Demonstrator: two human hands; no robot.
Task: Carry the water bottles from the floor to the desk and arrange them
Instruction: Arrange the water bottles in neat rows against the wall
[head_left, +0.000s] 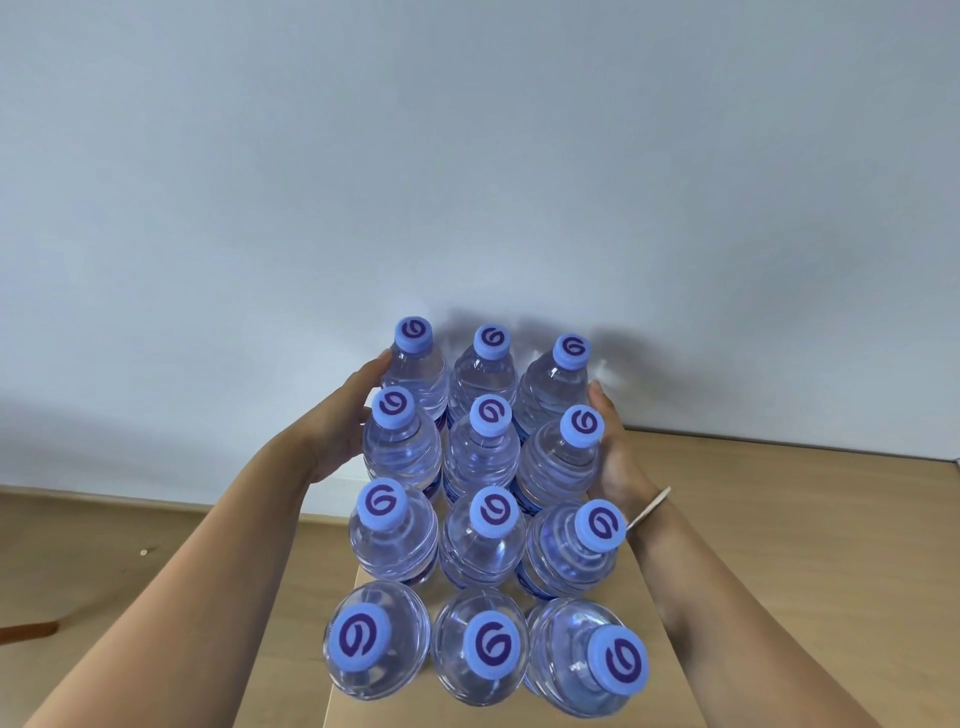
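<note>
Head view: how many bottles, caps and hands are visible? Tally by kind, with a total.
Water bottles: 12, standing in a grid of 4 rows of 3 on the desk
Blue caps: 12, one on each bottle
Hands: 2, left hand and right hand flanking the far rows
Total: 26

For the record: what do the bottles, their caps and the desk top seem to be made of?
Bottles: clear, thin plastic, glossy; ribbed walls show through and catch highlights.
Caps: opaque light-blue plastic, matte, with ridged rims and a printed purple swirl.
Desk: light wood or a wood-look laminate, matte; faint grain shows, but which of the two is unclear.
</note>
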